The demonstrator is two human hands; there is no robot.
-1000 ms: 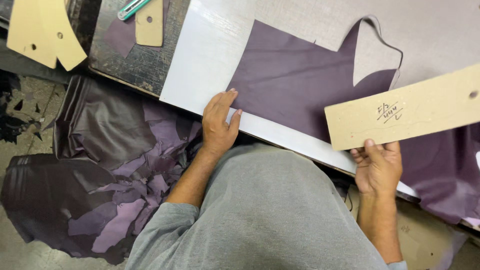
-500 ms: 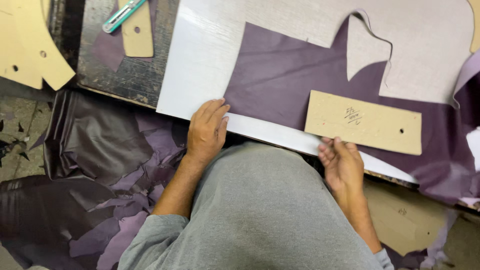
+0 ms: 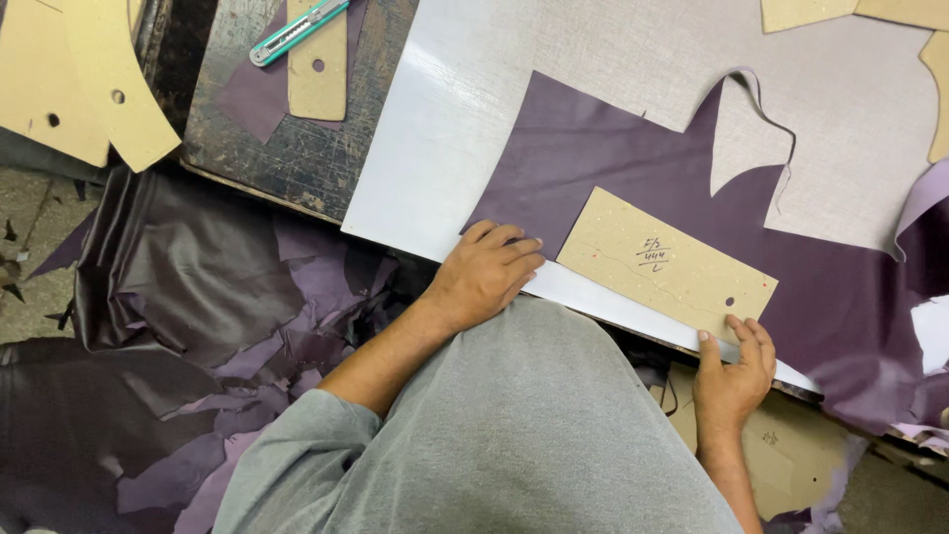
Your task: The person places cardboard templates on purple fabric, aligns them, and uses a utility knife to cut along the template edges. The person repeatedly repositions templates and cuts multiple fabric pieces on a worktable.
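Two bare hands rest at the near edge of the tabletop (image 3: 633, 109), a pale grey cutting surface. The left hand (image 3: 486, 275) lies flat, palm down, on the near-left corner of a purple leather sheet (image 3: 633, 168), its fingers (image 3: 516, 247) spread a little and holding nothing, only pressing the sheet against the tabletop's near edge. The right hand (image 3: 733, 374) reaches up from below the edge; its fingers (image 3: 753, 336) are loosely open and their tips touch the near-right corner of a tan cardboard pattern (image 3: 664, 265), with no grip around it.

That pattern, a long strip with a small hole near its right end and some handwriting in the middle, lies flat and slanted on the leather sheet, close to the near edge, between the two hands. The sheet has a curved piece cut out of its far side, with a thin strip curling beside the gap.

Near the far-left corner, on a dark scratched board (image 3: 287, 138), a teal utility knife (image 3: 297, 30) lies across a smaller cardboard pattern (image 3: 318, 74). Purple scraps (image 3: 287, 336) are heaped on the floor to the left.
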